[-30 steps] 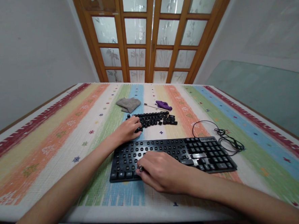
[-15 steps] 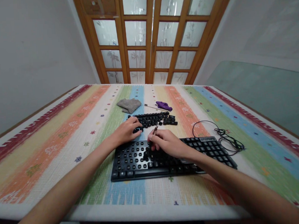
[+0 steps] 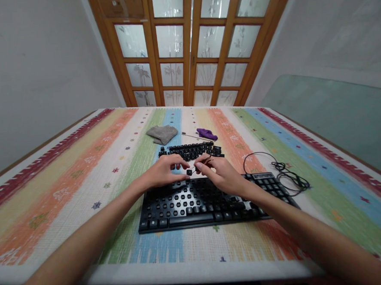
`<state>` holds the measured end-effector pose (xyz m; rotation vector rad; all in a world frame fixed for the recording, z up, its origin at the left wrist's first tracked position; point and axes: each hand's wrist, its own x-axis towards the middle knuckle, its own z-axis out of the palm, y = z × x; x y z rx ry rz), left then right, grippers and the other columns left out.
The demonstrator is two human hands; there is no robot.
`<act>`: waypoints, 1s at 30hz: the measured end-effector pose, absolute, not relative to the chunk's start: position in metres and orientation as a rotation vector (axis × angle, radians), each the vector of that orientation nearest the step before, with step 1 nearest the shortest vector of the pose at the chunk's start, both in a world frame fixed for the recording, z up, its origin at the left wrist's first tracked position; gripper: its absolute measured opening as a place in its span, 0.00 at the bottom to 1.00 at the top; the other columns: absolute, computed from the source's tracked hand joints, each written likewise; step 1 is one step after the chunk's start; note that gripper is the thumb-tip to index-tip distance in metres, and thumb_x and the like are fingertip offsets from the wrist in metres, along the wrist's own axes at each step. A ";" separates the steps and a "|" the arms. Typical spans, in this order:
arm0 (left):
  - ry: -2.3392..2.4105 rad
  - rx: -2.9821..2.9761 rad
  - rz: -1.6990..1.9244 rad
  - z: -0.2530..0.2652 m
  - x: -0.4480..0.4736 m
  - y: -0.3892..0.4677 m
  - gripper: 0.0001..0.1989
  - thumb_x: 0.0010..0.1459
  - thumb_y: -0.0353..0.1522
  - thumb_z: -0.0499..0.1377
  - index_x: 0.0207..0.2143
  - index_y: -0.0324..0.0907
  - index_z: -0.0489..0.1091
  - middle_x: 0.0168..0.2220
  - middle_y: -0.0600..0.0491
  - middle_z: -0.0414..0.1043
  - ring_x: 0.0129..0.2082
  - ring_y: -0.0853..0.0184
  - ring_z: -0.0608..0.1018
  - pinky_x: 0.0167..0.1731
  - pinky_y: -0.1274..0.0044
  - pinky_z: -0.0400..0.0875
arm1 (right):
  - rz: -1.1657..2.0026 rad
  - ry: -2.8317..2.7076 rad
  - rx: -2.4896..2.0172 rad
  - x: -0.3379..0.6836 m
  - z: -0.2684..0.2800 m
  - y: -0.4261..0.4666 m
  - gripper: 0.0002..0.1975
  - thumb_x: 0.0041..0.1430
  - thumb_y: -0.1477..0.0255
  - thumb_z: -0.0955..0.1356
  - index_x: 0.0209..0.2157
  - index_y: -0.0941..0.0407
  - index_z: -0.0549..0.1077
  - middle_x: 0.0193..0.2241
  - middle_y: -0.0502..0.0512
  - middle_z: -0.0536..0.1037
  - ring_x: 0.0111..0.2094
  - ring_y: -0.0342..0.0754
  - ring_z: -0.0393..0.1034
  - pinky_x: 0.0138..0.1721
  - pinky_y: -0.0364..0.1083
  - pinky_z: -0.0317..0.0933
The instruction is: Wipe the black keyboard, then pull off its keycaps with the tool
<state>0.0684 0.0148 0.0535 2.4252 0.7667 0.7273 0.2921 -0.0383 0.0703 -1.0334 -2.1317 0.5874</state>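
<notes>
A single black keycap (image 3: 189, 172) hangs above the far edge of the black keyboard (image 3: 192, 220), at the end of a thin wire. My right hand (image 3: 220, 171) is closed on a slim wire keycap puller (image 3: 194, 168), whose wire reaches to that keycap; its handle is mostly hidden by my fingers. My left hand (image 3: 164, 170) comes in from the left with thumb and fingers apart. Its thumb tip is right at the keycap, perhaps touching it. Many key positions on the keyboard's left and middle are bare; the bottom row and right-hand keys are in place.
Loose keycaps (image 3: 191, 153) stand in rows behind the keyboard. Farther back lie a grey cloth (image 3: 162, 134), a thin brush-like stick (image 3: 195, 136) and a purple cloth (image 3: 207, 134). A coiled black cable (image 3: 289, 177) lies at the right on the striped tablecloth (image 3: 68, 210).
My right hand has risen from the keys toward the far edge, a keycap now on the puller's wire. My left hand has moved from the loose keycaps toward that keycap.
</notes>
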 end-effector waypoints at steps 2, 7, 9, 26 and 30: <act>0.736 2.505 0.729 0.054 0.070 0.014 0.10 0.56 0.34 0.66 0.39 0.40 0.77 0.36 0.51 0.77 0.34 0.67 0.76 0.36 0.75 0.70 | 0.583 -2.140 -1.033 0.293 0.070 -0.038 0.15 0.70 0.69 0.61 0.31 0.59 0.73 0.35 0.57 0.79 0.32 0.45 0.72 0.37 0.46 0.62; 0.706 2.628 0.699 0.055 0.073 0.014 0.06 0.58 0.33 0.64 0.38 0.40 0.77 0.35 0.51 0.76 0.37 0.65 0.77 0.38 0.74 0.69 | 0.585 -2.142 -1.012 0.295 0.070 -0.038 0.15 0.70 0.70 0.61 0.32 0.59 0.73 0.33 0.56 0.78 0.33 0.45 0.72 0.37 0.45 0.61; 0.684 2.658 0.692 0.055 0.073 0.014 0.06 0.59 0.32 0.63 0.37 0.40 0.77 0.35 0.51 0.76 0.37 0.65 0.77 0.38 0.74 0.69 | 0.572 -2.150 -1.013 0.295 0.069 -0.038 0.14 0.70 0.69 0.60 0.32 0.59 0.73 0.33 0.56 0.78 0.33 0.45 0.71 0.37 0.45 0.61; 0.843 2.908 0.669 0.027 0.069 0.040 0.05 0.61 0.30 0.59 0.36 0.39 0.74 0.34 0.49 0.71 0.38 0.63 0.73 0.40 0.71 0.70 | 0.597 -2.276 -0.981 0.299 0.082 -0.068 0.14 0.69 0.69 0.61 0.33 0.59 0.74 0.29 0.54 0.78 0.29 0.45 0.71 0.34 0.44 0.62; 0.921 2.960 0.575 0.019 0.071 0.045 0.06 0.61 0.30 0.58 0.35 0.39 0.74 0.33 0.49 0.70 0.38 0.62 0.72 0.38 0.72 0.70 | 0.632 -2.384 -0.871 0.296 0.081 -0.082 0.11 0.68 0.70 0.63 0.36 0.59 0.75 0.29 0.54 0.79 0.28 0.44 0.71 0.34 0.43 0.62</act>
